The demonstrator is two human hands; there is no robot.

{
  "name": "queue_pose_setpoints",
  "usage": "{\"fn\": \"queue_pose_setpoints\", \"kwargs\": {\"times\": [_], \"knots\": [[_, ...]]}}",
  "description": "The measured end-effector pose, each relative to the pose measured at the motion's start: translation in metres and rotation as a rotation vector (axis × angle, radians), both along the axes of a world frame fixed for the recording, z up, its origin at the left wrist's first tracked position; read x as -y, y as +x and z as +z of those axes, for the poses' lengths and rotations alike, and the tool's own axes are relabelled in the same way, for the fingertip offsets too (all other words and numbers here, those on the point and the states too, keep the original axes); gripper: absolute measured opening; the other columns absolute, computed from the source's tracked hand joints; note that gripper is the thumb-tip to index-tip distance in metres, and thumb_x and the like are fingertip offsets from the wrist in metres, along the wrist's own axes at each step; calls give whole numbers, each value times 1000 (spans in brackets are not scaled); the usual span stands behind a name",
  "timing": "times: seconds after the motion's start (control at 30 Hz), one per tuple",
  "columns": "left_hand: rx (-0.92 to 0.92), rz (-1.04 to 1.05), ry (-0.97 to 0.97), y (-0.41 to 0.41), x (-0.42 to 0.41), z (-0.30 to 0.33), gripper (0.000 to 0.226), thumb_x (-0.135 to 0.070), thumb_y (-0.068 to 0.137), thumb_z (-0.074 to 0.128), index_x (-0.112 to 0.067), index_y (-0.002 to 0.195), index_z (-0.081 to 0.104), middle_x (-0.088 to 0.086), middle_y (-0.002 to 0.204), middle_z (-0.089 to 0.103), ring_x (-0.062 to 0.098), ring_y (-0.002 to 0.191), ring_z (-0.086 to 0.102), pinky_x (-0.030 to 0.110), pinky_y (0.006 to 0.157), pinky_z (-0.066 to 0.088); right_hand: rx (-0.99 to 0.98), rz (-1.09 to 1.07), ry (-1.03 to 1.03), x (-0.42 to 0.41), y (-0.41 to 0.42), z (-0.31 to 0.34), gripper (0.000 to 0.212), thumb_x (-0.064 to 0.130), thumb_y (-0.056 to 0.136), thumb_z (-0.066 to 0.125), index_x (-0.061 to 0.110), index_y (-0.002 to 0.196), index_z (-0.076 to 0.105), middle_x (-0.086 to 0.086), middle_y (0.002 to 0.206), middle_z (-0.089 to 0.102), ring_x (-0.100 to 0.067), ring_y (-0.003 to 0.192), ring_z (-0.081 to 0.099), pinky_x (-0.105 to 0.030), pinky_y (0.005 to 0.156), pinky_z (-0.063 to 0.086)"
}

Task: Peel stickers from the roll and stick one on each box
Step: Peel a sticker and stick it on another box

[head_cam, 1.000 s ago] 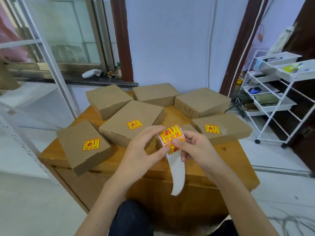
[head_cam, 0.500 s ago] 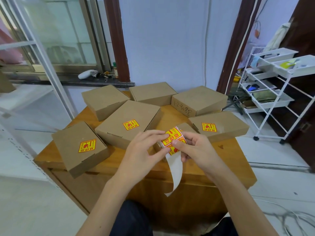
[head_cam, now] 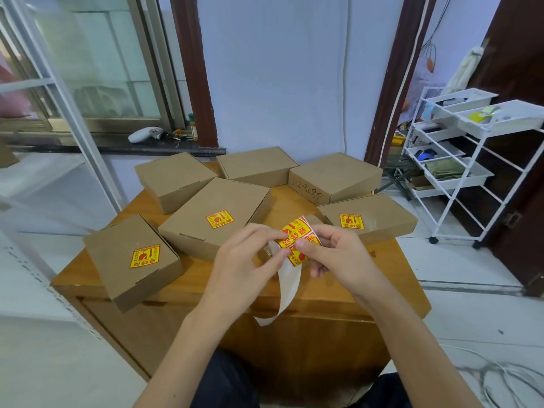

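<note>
Several brown cardboard boxes sit on a wooden table. Three carry a yellow and red sticker: the near left box, the middle box and the right box. Three at the back are bare: the back left box, the back middle box and the back right box, which has handwriting on its side. Above the table's front, my right hand holds the sticker roll. My left hand pinches a sticker lifted at the roll's top. White backing paper hangs below.
A white wire trolley with trays of small items stands at the right. A window ledge with small objects runs behind at the left. Cables lie on the floor at the lower right.
The sticker's top edge has lifted further off the roll between my fingers. The backing strip has swung and curls left at its end. My head has shifted slightly.
</note>
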State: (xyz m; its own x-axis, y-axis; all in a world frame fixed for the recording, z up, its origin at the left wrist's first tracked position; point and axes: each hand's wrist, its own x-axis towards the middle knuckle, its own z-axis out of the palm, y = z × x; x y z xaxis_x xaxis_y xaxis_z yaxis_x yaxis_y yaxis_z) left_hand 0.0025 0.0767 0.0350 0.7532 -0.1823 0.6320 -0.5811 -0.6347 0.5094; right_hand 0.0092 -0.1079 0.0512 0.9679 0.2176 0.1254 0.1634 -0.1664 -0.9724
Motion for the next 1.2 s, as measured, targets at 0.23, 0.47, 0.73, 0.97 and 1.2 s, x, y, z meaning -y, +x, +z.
{"fn": "queue_pose_setpoints", "kwargs": {"times": [0.23, 0.47, 0.73, 0.97, 1.2], "knots": [[32, 0, 90, 0, 7, 2, 25, -27, 83, 72, -17, 106, 73, -6, 107, 65, 5, 100, 57, 20, 80, 53, -2, -23, -3, 8, -4, 2, 21, 26, 89, 63, 13, 103, 70, -2, 78, 71, -8, 50, 56, -24, 51, 46], [36, -33, 74, 1, 11, 7, 23, -30, 86, 68, -19, 106, 74, -8, 106, 66, 6, 98, 59, 25, 79, 54, 2, -28, -9, 17, -6, 3, 24, 28, 89, 63, 14, 106, 70, 1, 76, 72, -8, 50, 57, -24, 51, 47], [-2, -29, 29, 2, 18, 8, 23, -36, 88, 61, -19, 101, 71, -7, 102, 67, 8, 93, 61, 21, 73, 54, -22, -45, -3, 20, -7, 2, 26, 27, 89, 64, 13, 110, 69, -1, 81, 73, -8, 50, 58, -23, 52, 47], [-102, 33, -166, 4, 29, 7, 9, -30, 90, 63, -25, 92, 70, -16, 89, 65, 3, 87, 59, 13, 65, 49, -43, -69, -8, 24, -7, 3, 25, 24, 89, 64, 13, 111, 68, 2, 77, 73, -7, 50, 58, -22, 51, 47], [-248, 84, -377, 9, 31, 3, 8, -27, 91, 62, -33, 90, 67, -18, 87, 66, 3, 86, 61, 13, 63, 49, -74, -87, -20, 29, -7, -2, 24, 24, 88, 64, 12, 109, 68, 4, 76, 72, -10, 52, 60, -23, 53, 48]]}}
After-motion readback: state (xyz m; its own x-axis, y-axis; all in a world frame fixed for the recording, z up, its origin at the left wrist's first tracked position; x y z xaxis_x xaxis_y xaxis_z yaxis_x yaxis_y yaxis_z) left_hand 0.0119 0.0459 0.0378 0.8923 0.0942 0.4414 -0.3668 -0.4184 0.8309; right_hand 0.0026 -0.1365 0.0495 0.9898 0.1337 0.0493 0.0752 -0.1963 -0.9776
